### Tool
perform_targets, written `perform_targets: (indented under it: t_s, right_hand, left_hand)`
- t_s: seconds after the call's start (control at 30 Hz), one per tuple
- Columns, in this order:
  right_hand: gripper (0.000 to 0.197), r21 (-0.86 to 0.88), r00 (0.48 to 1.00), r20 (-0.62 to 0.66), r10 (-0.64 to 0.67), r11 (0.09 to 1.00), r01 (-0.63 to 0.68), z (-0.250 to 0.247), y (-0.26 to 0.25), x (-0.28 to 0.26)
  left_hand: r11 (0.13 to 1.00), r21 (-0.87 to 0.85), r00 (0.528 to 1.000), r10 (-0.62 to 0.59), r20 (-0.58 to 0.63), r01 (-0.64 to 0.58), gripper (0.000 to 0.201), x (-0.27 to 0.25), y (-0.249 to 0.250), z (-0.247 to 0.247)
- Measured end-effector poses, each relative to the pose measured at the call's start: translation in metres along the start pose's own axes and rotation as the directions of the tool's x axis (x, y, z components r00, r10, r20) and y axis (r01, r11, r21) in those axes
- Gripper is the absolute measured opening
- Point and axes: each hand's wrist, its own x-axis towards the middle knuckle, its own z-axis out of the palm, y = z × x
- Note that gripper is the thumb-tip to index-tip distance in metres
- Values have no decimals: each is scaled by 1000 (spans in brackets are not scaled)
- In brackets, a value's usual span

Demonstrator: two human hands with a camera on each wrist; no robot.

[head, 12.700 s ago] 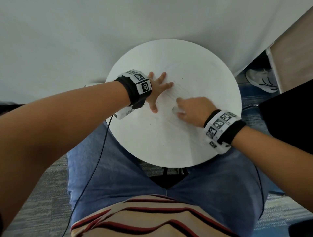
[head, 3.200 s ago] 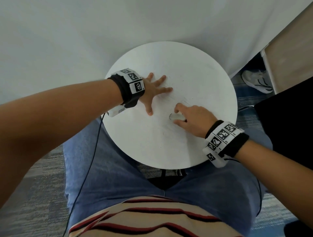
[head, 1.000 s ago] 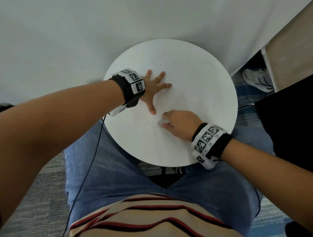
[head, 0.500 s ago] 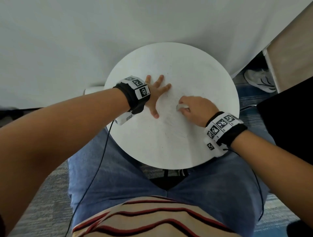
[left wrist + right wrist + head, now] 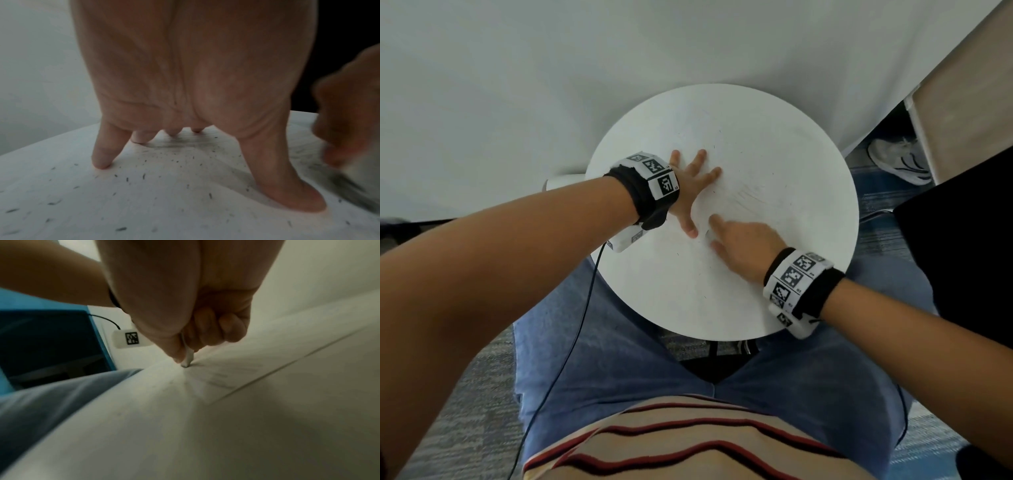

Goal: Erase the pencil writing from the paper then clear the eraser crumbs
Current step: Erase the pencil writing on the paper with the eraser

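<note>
A white sheet of paper [image 5: 767, 192] lies on the round white table [image 5: 722, 308], with faint pencil strokes [image 5: 753, 200] near its middle. My left hand [image 5: 690, 185] lies flat with spread fingers, pressing the paper down. My right hand [image 5: 739, 245] pinches a small white eraser [image 5: 188, 357] whose tip touches the paper just beside my left thumb [image 5: 287, 186]. In the left wrist view dark eraser crumbs [image 5: 144, 176] are scattered over the paper around my fingers, and the eraser [image 5: 366, 178] is blurred at the right edge.
The table's near edge is over my lap in blue jeans [image 5: 602, 359]. A white wall [image 5: 551, 68] stands behind the table. A white shoe [image 5: 897, 161] and a black object [image 5: 962, 240] are on the floor to the right. A thin cable [image 5: 571, 342] hangs from my left wrist.
My right hand with the eraser has slid down and left across the paper, ending next to my left thumb. The left hand has stayed pressed in place.
</note>
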Motion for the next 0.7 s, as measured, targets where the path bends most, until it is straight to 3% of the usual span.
perform_targets:
  t_s: [0.1, 0.23, 0.3, 0.4, 0.57, 0.7]
  right_hand:
    - [27, 122, 994, 96, -47, 992, 35, -3, 5, 3]
    - [27, 80, 986, -62, 153, 986, -148, -14, 28, 12]
    - [29, 46, 996, -12, 83, 996, -83, -6, 11, 6]
    - [29, 159, 991, 127, -51, 987, 31, -2, 0, 2]
    - [31, 53, 982, -85, 168, 985, -164, -17, 14, 18]
    - [31, 139, 995, 90, -31, 990, 18, -2, -10, 4]
  left_hand:
    - [1000, 14, 1000, 1, 2, -1, 142, -2, 1, -1]
    - [1000, -2, 1000, -9, -4, 9, 141, -2, 2, -2]
    - [1000, -2, 1000, -8, -2, 8, 141, -2, 1, -2]
    - [1000, 10, 1000, -4, 3, 4, 140, -4, 3, -3]
    - [1000, 12, 1000, 2, -8, -2, 136, -9, 4, -6]
    - [999, 32, 1000, 5, -4, -5, 138, -8, 3, -5]
